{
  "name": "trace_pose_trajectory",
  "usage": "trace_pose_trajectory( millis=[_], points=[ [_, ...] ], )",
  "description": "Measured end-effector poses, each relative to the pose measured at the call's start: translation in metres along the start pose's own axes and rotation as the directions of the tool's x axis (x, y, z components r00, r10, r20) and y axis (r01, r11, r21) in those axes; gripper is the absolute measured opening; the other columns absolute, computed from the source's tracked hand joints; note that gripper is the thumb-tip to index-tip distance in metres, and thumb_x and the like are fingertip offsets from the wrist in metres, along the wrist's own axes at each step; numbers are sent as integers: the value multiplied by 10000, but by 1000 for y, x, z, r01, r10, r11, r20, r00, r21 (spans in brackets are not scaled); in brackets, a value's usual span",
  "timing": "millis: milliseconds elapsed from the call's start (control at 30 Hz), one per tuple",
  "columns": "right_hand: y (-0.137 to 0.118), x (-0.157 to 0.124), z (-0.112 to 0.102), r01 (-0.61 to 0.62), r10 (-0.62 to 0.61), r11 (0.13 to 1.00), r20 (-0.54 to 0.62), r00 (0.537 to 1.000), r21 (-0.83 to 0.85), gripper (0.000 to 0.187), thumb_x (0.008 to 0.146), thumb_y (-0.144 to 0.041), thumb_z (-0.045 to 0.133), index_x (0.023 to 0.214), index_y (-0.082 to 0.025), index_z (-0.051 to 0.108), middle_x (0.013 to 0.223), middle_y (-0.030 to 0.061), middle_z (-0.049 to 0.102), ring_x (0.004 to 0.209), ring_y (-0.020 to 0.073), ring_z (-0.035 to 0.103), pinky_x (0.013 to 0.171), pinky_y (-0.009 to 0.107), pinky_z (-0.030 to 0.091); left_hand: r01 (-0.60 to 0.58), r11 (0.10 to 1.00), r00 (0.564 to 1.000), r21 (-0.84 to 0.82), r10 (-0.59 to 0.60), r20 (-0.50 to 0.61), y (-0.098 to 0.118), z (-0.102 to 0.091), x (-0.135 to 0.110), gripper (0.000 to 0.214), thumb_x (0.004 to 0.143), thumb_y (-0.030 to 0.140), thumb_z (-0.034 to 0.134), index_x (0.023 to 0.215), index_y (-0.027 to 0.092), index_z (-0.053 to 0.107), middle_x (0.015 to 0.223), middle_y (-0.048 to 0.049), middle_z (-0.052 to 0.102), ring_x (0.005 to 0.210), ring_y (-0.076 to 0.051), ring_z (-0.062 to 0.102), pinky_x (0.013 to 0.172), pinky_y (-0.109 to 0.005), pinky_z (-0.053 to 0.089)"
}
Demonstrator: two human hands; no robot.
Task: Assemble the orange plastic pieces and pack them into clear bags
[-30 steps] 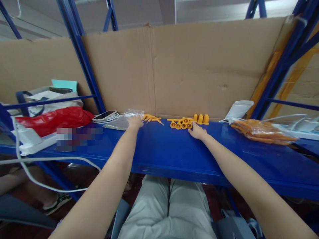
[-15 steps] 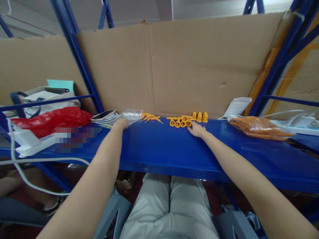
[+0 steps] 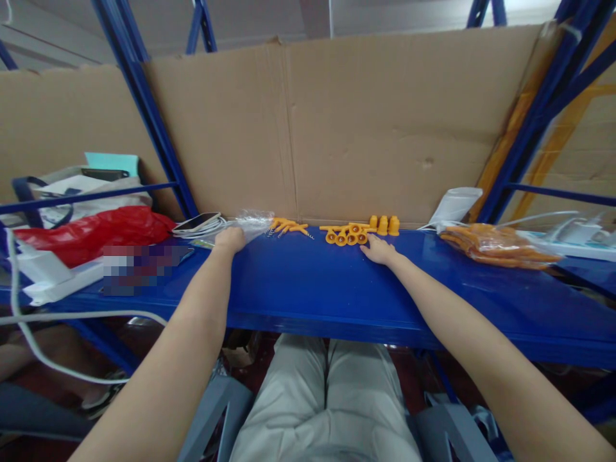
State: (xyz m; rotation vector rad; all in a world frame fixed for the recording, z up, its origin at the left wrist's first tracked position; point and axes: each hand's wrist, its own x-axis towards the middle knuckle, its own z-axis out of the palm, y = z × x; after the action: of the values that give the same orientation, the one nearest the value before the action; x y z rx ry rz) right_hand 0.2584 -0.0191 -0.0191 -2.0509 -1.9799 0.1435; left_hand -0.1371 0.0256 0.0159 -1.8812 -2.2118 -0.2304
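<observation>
My left hand (image 3: 230, 240) is closed at the near end of some clear plastic bags (image 3: 255, 221), its fingertips mostly hidden. Just right of the bags lie several orange-yellow pieces with thin metal spirals (image 3: 290, 226), like corkscrews. Farther right, several yellow hollow pieces with round open ends (image 3: 346, 235) are piled with their openings toward me. My right hand (image 3: 379, 249) rests at the right end of this pile, fingers stretched forward and thumb apart, with nothing visibly gripped. Behind it stand three yellow bell-shaped caps (image 3: 382, 224) in a row.
A cardboard sheet (image 3: 360, 122) rises behind the blue shelf table (image 3: 293, 282). To the left are a phone (image 3: 199, 221) with white cable, a red plastic bag (image 3: 96, 232) and a white power strip (image 3: 62, 282). A bag of orange pieces (image 3: 498, 245) lies on the right.
My left hand has shifted slightly left along the plastic bags. My right hand stays by the yellow pieces, and the whole view has moved a little.
</observation>
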Motion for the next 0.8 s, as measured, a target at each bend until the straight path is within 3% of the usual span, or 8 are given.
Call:
trace_pose_trajectory(
  millis=[100, 267, 367, 500, 567, 633, 700, 800],
  points=[
    [-2, -2, -1, -9, 9, 1000, 12, 1000, -1, 609, 974, -368, 392, 1542, -157, 335, 1612, 151, 302, 1448, 362, 355, 1149, 609, 303, 8, 1000, 1000, 28, -7, -29, 4, -2, -3, 431, 907, 287, 435, 1172, 55, 684, 1238, -257, 669, 1176, -375, 627, 955, -424, 504],
    [-3, -2, -2, -29, 29, 1000, 30, 999, -13, 626, 982, -375, 381, 1556, -143, 297, 1624, 137, 282, 1458, 344, 340, 1168, 577, 283, -140, 986, 985, 92, 149, -90, 22, -11, -5, 455, 935, 236, 319, 1172, 94, 680, 1176, -222, 705, 1123, -328, 659, 914, -383, 513],
    [-3, -2, -2, -30, 30, 999, 35, 999, -16, 621, 984, -387, 374, 1557, -160, 298, 1626, 127, 280, 1461, 337, 337, 1173, 562, 279, -247, 964, 961, 99, 257, -99, 40, -15, -7, 430, 944, 251, 331, 1174, 148, 680, 1151, -176, 724, 1113, -299, 665, 908, -345, 504],
    [-2, 0, -2, -30, 31, 999, 35, 999, -24, 623, 981, -394, 375, 1557, -169, 302, 1625, 126, 284, 1456, 337, 347, 1169, 557, 286, -465, 882, 881, 82, 470, -55, 67, -18, -19, 405, 938, 235, 369, 1224, 207, 655, 1200, -110, 713, 1132, -248, 655, 926, -302, 491],
    [-1, 0, -1, -28, 29, 999, 33, 999, -29, 626, 980, -391, 373, 1558, -163, 299, 1627, 127, 278, 1456, 339, 346, 1166, 560, 290, -618, 784, 783, 52, 621, -47, 78, -20, -27, 413, 892, 160, 403, 1199, 247, 666, 1236, -62, 701, 1171, -215, 628, 965, -287, 469],
    [-1, 0, -1, -25, 26, 999, 31, 999, -32, 635, 977, -385, 376, 1560, -147, 292, 1628, 132, 272, 1457, 341, 344, 1164, 560, 294, -703, 711, 711, 23, 703, -5, 87, -23, -34, 367, 827, 110, 453, 1057, 229, 713, 1205, -62, 709, 1162, -216, 623, 979, -293, 457],
    [0, 1, 0, -27, 27, 999, 22, 999, -33, 649, 972, -377, 386, 1563, -132, 280, 1623, 147, 278, 1451, 341, 353, 1160, 552, 305, -736, 677, 674, 4, 733, 91, 92, -24, -38, 301, 780, 94, 487, 928, 206, 724, 1101, -75, 735, 1074, -222, 654, 939, -300, 471],
    [1, 2, 1, -27, 27, 999, -8, 1000, -24, 663, 960, -368, 413, 1565, -138, 270, 1599, 178, 322, 1431, 345, 388, 1140, 557, 335, -736, 677, 658, -26, 723, 212, 92, -25, -39, 240, 728, 95, 514, 811, 197, 714, 964, -78, 754, 948, -229, 678, 868, -311, 486]
  ],
)
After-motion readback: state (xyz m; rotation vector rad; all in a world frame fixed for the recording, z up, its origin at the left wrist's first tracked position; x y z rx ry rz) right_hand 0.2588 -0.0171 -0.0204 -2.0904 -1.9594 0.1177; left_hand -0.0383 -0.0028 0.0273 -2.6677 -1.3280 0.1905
